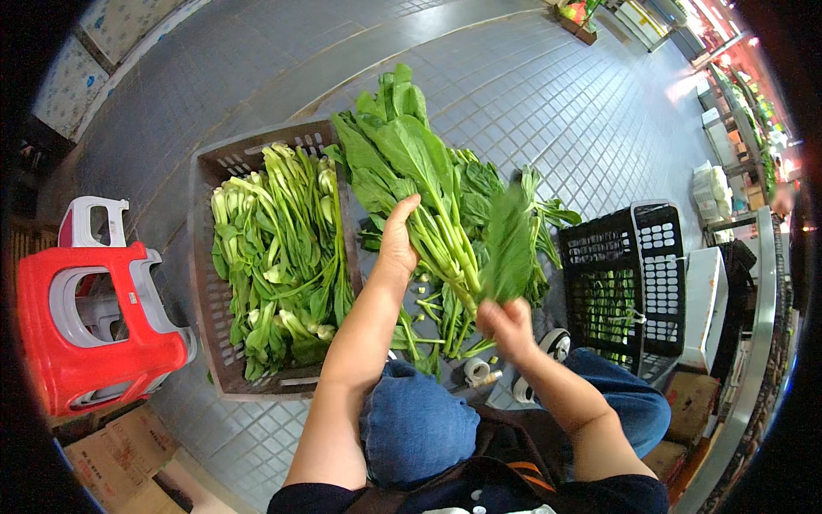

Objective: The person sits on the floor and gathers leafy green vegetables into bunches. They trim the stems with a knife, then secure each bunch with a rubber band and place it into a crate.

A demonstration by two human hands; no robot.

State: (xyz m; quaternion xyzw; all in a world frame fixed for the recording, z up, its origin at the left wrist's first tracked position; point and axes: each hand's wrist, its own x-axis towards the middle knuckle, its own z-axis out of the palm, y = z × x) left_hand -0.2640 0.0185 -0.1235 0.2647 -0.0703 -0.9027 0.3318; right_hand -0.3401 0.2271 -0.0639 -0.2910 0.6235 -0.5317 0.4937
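My left hand [399, 239] grips a bunch of long-stemmed leafy greens [431, 186], its leaves pointing away from me and its stem ends towards my right hand. Blurred by motion, my right hand [507, 326] is closed at the stem of a single large green leaf [508, 244], close to the stem ends of the bunch. On the floor beneath lie loose greens and cut stem pieces [453, 321]. More leafy greens [276, 257] fill a brown plastic crate [204, 308] to the left of my left forearm.
A black plastic crate [661, 276] with greens inside stands on the right, beside a white box [703, 308]. Stacked red and grey plastic stools [48, 327] are on the left, above cardboard boxes [122, 450]. A white roll [476, 371] lies near my shoe [555, 345].
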